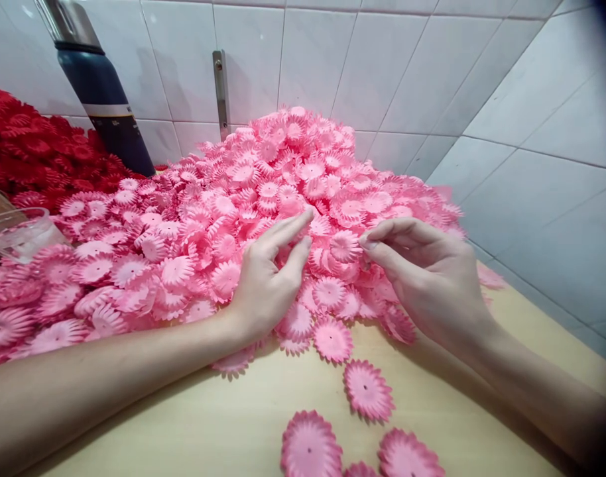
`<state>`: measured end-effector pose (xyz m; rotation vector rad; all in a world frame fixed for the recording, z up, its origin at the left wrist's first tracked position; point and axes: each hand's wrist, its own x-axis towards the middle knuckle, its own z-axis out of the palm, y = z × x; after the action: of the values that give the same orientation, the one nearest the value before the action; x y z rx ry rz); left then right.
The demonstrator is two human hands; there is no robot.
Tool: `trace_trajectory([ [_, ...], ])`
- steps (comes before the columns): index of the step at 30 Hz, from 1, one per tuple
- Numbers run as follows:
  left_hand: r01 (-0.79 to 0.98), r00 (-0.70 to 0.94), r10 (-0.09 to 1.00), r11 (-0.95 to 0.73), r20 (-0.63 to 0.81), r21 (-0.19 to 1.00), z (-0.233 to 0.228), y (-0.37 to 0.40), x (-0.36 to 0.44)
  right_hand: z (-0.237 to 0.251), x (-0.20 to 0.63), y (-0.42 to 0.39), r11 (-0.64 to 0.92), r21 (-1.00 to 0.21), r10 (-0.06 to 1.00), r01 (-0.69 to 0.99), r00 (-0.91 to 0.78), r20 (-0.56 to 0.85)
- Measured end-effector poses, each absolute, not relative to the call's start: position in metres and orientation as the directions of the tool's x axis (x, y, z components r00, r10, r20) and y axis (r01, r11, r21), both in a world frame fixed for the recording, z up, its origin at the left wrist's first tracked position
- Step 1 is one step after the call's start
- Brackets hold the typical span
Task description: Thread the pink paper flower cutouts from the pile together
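Observation:
A large heap of pink scalloped flower pieces (226, 244), each with a small hole in its middle, spreads across the table. Over the front of the heap is my left hand (276, 275), its fingers stretched forward and the thumb apart from them. My right hand (427, 271) is to the right, thumb and forefinger pinched together. Its fingertips meet the edge of one pink flower piece (345, 246); whether they grip it or something tiny cannot be made out. Single flower pieces (366, 391) lie flat on the table in front of the hands.
A dark blue bottle (109, 99) stands tilted in view at the back left, beside a heap of red pieces (44, 156). A clear plastic cup (22, 235) lies at the left edge. White tiled walls (542, 152) border the pale tabletop (193, 430) behind and right.

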<state>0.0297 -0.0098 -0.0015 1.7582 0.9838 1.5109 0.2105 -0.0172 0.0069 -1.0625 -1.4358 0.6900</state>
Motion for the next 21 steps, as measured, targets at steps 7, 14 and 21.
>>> trace_trajectory([
  [7,0.13,0.092,0.885,-0.465,0.456,0.876,-0.009,-0.008,0.029,0.008,0.209,-0.017,0.42,-0.882,0.893,0.214,0.075,0.443],
  [14,0.279,0.136,0.848,-0.528,0.511,0.802,-0.007,-0.007,0.028,0.01,0.207,-0.018,0.434,-0.875,0.885,0.214,0.082,0.459],
  [21,0.243,0.108,0.877,-0.48,0.468,0.843,0.002,-0.012,0.03,0.01,0.204,-0.025,0.524,-0.837,0.852,0.159,-0.08,0.518],
])
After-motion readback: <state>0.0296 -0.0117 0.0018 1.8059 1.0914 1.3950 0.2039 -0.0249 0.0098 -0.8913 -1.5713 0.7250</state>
